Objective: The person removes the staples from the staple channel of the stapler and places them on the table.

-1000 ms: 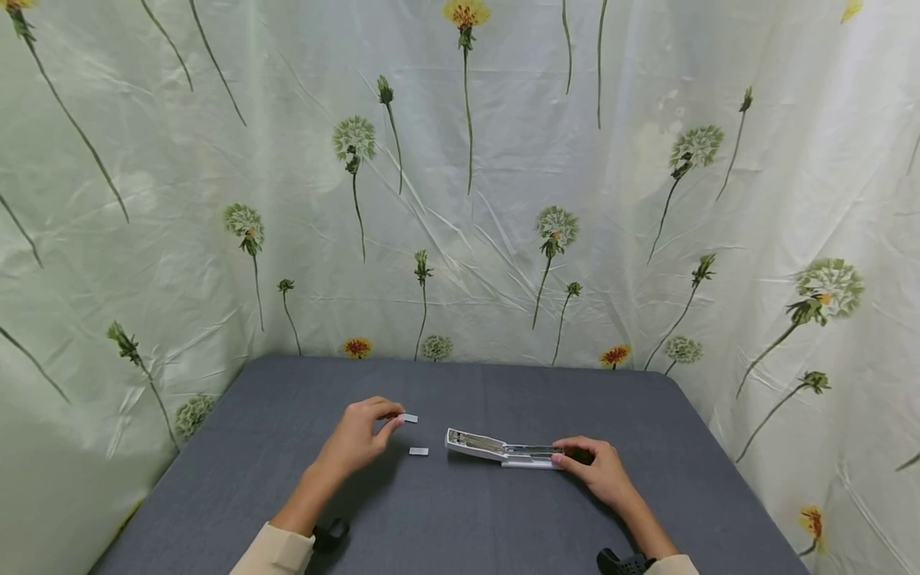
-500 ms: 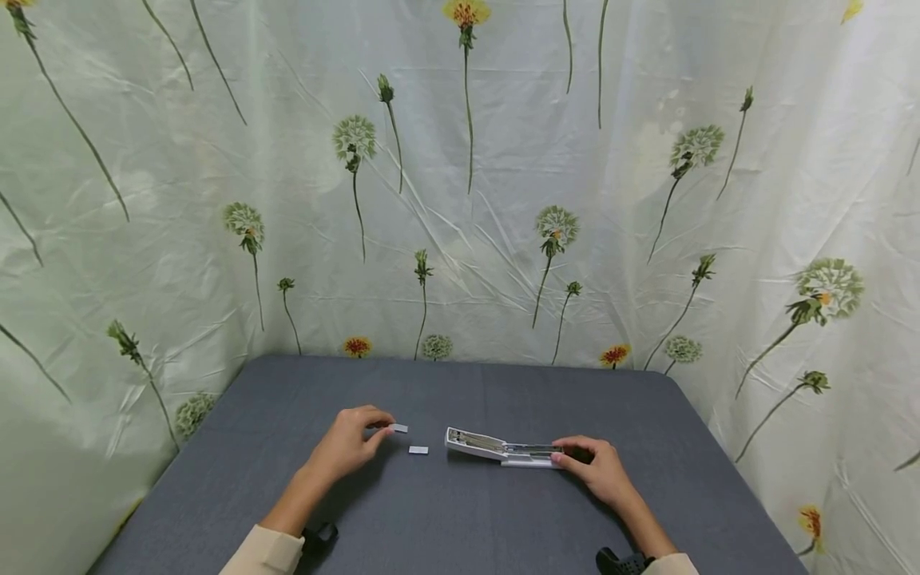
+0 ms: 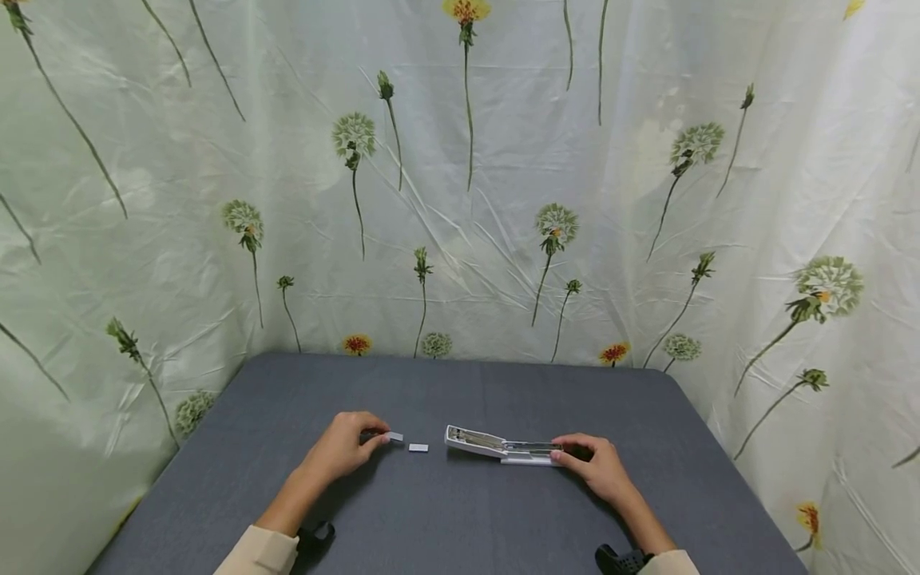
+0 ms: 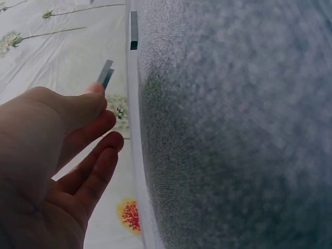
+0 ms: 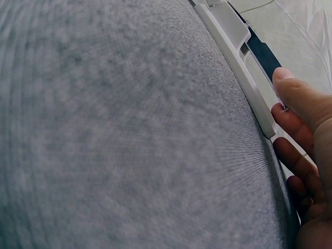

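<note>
A small silver strip of staples (image 3: 394, 436) is pinched between the thumb and fingertips of my left hand (image 3: 341, 449). In the left wrist view this staple strip (image 4: 106, 74) sticks out past the thumb tip. Just to its right, a second staple strip (image 3: 418, 448) lies on the table. Farther right, a white stapler (image 3: 474, 441) lies folded wide open, its top cover tipped back to the left. My right hand (image 3: 596, 469) grips the stapler's right end; in the right wrist view, thumb and index finger pinch its dark metal magazine (image 5: 263, 51) above the white base (image 5: 244, 78).
A dark grey cloth covers the table (image 3: 489, 527). Behind it and along both sides hangs a pale curtain (image 3: 460, 239) printed with dandelions. Each wrist wears a black strap, and the sleeves are beige.
My left hand has drawn back left and toward me with the pinched staple strip, which now sits lower beside the second strip. The right hand and stapler stay in place.
</note>
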{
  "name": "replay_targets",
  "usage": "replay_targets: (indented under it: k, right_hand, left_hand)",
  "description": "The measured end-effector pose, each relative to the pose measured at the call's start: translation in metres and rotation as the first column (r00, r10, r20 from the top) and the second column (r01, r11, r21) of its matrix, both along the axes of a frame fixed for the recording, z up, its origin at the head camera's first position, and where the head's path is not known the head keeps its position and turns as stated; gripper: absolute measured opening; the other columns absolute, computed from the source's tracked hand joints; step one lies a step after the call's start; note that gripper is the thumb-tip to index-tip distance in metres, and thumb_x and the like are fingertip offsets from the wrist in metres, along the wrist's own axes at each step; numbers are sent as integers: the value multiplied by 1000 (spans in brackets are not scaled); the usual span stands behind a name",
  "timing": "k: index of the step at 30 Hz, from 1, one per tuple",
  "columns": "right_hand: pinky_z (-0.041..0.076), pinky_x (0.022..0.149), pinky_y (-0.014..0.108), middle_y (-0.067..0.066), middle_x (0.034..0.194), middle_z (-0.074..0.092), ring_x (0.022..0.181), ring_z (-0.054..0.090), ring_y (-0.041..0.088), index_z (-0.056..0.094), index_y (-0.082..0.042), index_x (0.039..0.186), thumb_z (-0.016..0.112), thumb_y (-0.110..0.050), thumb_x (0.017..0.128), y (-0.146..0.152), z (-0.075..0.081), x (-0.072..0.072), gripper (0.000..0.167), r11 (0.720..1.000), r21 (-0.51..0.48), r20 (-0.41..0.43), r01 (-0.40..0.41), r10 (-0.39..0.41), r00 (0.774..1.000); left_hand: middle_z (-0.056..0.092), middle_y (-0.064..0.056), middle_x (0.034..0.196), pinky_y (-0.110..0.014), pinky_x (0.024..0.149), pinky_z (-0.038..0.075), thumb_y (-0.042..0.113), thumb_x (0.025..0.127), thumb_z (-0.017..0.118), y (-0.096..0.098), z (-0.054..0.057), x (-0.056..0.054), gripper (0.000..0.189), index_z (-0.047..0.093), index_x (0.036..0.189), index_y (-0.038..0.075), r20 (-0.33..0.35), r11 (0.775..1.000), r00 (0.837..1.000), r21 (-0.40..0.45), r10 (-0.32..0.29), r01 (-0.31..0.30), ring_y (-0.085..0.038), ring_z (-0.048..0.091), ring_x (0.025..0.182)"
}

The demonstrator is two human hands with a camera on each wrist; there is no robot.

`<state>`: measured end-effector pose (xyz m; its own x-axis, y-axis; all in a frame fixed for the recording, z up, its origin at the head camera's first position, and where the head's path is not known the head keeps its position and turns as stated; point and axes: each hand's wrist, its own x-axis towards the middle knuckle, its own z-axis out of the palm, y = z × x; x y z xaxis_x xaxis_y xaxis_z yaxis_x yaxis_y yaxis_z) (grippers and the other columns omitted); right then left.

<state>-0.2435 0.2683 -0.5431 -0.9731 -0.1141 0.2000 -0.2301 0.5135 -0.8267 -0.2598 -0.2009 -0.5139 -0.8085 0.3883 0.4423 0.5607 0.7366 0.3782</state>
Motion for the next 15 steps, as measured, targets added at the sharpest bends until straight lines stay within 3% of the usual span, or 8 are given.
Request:
replay_targets:
  k: [5, 15]
  right_hand:
    - [52, 74, 23, 0, 97, 76, 83, 65, 3, 80, -16, 107, 83, -26, 88, 0, 1, 1, 22, 1000, 4, -28, -8, 8, 1000]
    - [52, 74, 22, 0, 95, 76, 82, 64, 3, 81, -16, 107, 84, -25, 87, -1, 3, 3, 22, 1000, -11, -28, -8, 8, 1000]
  left_hand:
    - [77, 3, 90, -30, 73, 58, 14, 86, 84, 0, -2, -1, 8, 82, 94, 14, -9, 1000, 1000, 5, -22, 22, -12, 72, 82]
    - [76, 5, 89, -31, 72, 57, 14, 87, 83, 0, -5, -1, 7, 81, 94, 15, 49, 999, 998, -36, -30, 32, -11, 70, 82]
